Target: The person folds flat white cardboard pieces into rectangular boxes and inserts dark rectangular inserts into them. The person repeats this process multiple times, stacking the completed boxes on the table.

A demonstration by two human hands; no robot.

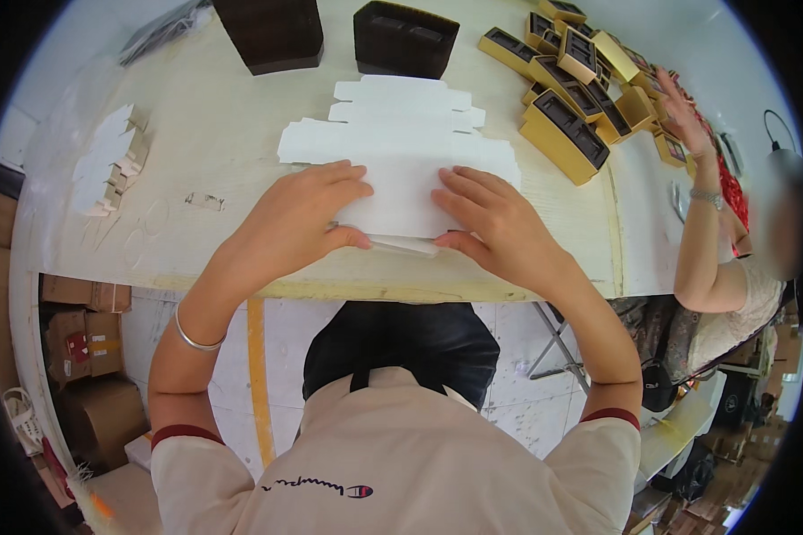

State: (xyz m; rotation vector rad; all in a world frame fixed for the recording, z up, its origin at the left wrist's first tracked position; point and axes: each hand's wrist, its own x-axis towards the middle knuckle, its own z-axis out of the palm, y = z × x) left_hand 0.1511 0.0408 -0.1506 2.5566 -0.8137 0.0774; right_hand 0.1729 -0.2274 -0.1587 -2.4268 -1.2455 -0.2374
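A white die-cut box blank [401, 143] lies in front of me at the table's near edge, with several stepped tabs along its far side. My left hand [308, 214] grips its left part, fingers on top and thumb at the near edge. On the other side my right hand [500, 223] grips it the same way, fingertips on the white card. Between both thumbs, a narrow near flap [403, 244] is bent at an angle to the sheet. The undersides of the thumbs are hidden.
Two dark box-shaped pieces [406, 40] stand beyond the blank. Gold boxes with dark inserts [562, 134] are heaped at the far right. Small white folded cartons [113, 160] sit at the left. A co-worker's raised hand [684, 120] is at the right.
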